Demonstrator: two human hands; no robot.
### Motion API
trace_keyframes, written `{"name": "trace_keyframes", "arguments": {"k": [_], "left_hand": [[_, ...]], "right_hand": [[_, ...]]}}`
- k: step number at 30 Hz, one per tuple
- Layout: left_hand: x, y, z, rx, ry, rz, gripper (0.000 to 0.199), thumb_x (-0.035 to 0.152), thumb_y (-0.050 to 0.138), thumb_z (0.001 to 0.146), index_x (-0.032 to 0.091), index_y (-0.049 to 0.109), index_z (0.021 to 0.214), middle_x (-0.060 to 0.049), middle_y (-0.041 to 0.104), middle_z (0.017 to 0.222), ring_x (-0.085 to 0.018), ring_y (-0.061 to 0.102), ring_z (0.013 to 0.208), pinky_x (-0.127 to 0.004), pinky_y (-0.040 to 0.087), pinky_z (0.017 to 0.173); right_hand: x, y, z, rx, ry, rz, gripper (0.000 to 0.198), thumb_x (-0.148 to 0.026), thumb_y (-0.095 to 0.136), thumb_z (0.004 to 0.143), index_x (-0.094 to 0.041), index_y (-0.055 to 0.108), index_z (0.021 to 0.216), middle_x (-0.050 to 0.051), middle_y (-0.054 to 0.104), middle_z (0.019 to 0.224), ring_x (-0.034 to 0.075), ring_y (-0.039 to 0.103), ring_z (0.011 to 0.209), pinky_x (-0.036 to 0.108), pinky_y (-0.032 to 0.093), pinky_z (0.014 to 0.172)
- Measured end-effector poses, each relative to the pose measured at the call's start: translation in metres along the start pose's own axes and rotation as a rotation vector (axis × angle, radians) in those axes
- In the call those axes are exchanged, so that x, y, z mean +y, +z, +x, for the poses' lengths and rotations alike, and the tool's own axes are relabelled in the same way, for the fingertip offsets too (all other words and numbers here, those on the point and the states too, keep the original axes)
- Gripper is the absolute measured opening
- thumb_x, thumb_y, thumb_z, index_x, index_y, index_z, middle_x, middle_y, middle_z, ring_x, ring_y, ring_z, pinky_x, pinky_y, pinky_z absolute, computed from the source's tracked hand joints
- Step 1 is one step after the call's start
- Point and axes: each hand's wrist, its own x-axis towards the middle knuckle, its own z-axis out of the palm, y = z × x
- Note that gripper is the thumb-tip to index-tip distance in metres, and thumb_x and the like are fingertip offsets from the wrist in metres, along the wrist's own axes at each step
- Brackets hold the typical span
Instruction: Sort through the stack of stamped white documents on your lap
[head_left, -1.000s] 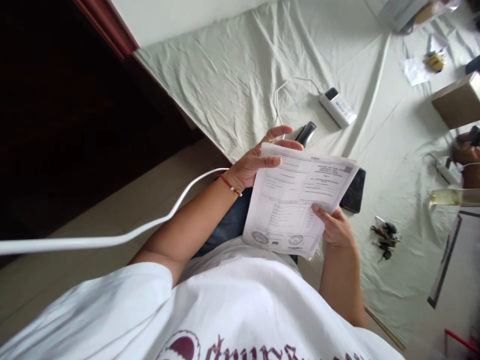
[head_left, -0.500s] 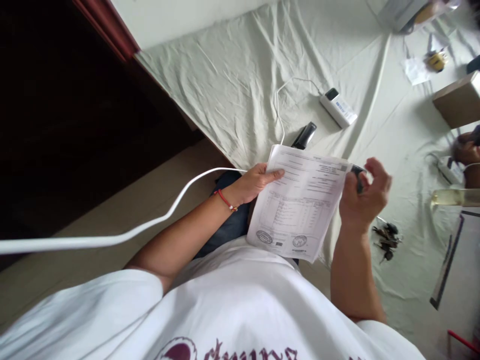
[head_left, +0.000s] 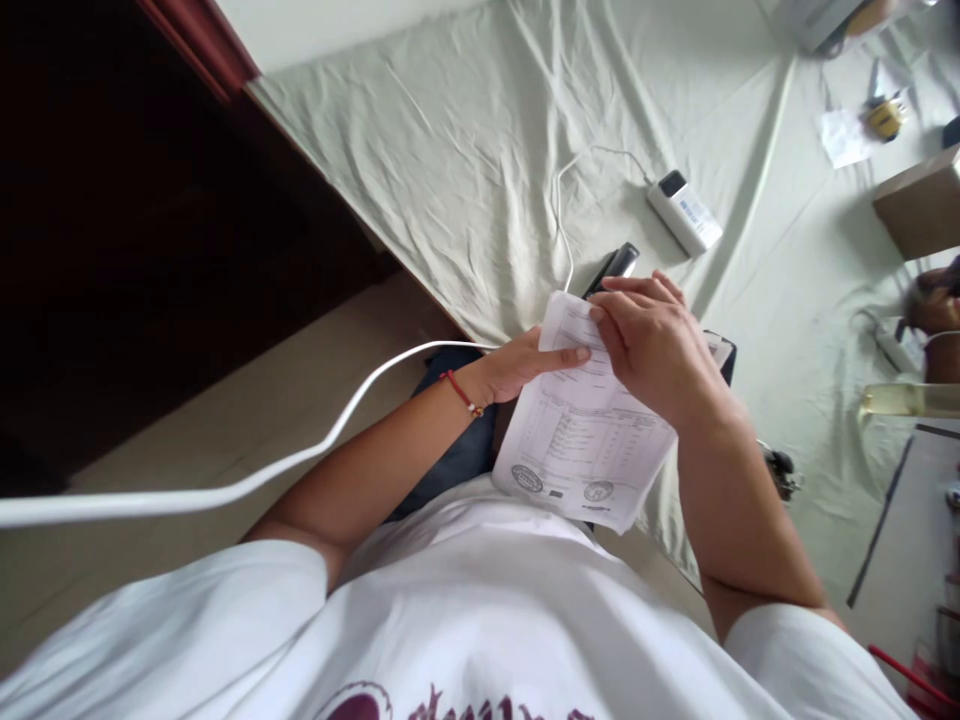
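Seen from above, a person in a white T-shirt holds one stack of white printed paper sheets point(head_left: 581, 440) over their lap, at the near edge of a wrinkled pale cloth-covered surface point(head_left: 465, 150). How many sheets are in the stack cannot be told; the top page bears two round ink stamps near its lower edge. The left hand point(head_left: 517, 365), with one red cord bracelet at the wrist, grips the stack's left edge, thumb pressed flat on top and the fingers hidden beneath. The right hand point(head_left: 649, 340) lies across the upper part of the page, fingers loosely curled and pinching at the top edge.

Just beyond the paper sit one black stapler-like tool point(head_left: 613, 268) and one dark phone point(head_left: 724, 355), mostly covered by the right hand. Farther off lies one white power bank point(head_left: 685, 211) with a thin white cable point(head_left: 559, 215). One thicker white cable point(head_left: 225, 485) crosses the left forearm.
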Motion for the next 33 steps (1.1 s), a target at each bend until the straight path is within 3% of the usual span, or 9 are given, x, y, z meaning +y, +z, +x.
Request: {"name": "trace_keyframes", "arguments": {"k": [7, 17, 23, 27, 30, 33], "left_hand": [[0.001, -0.004, 0.003, -0.048, -0.044, 0.022, 0.047, 0.04, 0.094, 0.07, 0.013, 0.075, 0.105, -0.009, 0.078, 0.1, -0.025, 0.074, 0.093, -0.043, 0.054, 0.094], [-0.004, -0.011, 0.006, -0.019, -0.022, 0.068, 0.049, 0.038, 0.094, 0.069, 0.012, 0.073, 0.105, -0.01, 0.076, 0.097, -0.025, 0.073, 0.092, -0.045, 0.054, 0.093], [-0.002, -0.004, 0.007, 0.057, -0.006, 0.08, 0.031, 0.016, 0.087, 0.074, 0.015, 0.07, 0.101, -0.003, 0.075, 0.092, -0.02, 0.07, 0.096, -0.039, 0.051, 0.097], [0.0, -0.004, 0.005, -0.007, -0.076, 0.016, 0.036, 0.027, 0.087, 0.078, 0.014, 0.071, 0.108, -0.008, 0.077, 0.1, -0.023, 0.072, 0.096, -0.039, 0.053, 0.094], [0.0, -0.007, 0.005, -0.042, -0.123, -0.003, 0.049, 0.037, 0.093, 0.072, 0.012, 0.072, 0.109, -0.012, 0.077, 0.105, -0.025, 0.073, 0.095, -0.042, 0.056, 0.093], [-0.001, -0.003, 0.005, 0.008, -0.142, 0.011, 0.043, 0.036, 0.09, 0.075, 0.013, 0.072, 0.106, -0.011, 0.077, 0.101, -0.024, 0.073, 0.091, -0.04, 0.057, 0.089]], "right_hand": [[0.002, 0.002, 0.009, -0.047, -0.073, 0.044, 0.033, -0.025, 0.041, 0.103, -0.022, 0.069, 0.118, 0.009, 0.076, 0.114, 0.027, 0.066, 0.118, 0.05, 0.048, 0.108], [-0.001, 0.01, 0.017, -0.086, -0.099, -0.025, 0.034, -0.024, 0.041, 0.103, -0.02, 0.068, 0.123, 0.01, 0.075, 0.119, 0.028, 0.064, 0.122, 0.053, 0.039, 0.116], [-0.008, 0.015, 0.021, -0.121, -0.159, -0.004, 0.034, -0.027, 0.039, 0.104, -0.02, 0.068, 0.122, 0.011, 0.075, 0.119, 0.027, 0.063, 0.119, 0.05, 0.04, 0.113], [0.0, 0.012, 0.018, -0.03, 0.039, 0.01, 0.035, -0.033, 0.039, 0.104, -0.021, 0.067, 0.12, 0.011, 0.075, 0.109, 0.027, 0.064, 0.107, 0.044, 0.047, 0.094], [0.012, 0.01, 0.013, -0.076, 0.163, 0.012, 0.035, -0.039, 0.04, 0.103, -0.02, 0.067, 0.092, 0.008, 0.07, 0.086, 0.023, 0.061, 0.083, 0.037, 0.045, 0.076], [0.023, 0.015, 0.011, -0.165, 0.286, 0.062, 0.037, -0.041, 0.043, 0.101, -0.02, 0.059, 0.075, 0.004, 0.061, 0.07, 0.016, 0.05, 0.063, 0.033, 0.038, 0.064]]}}
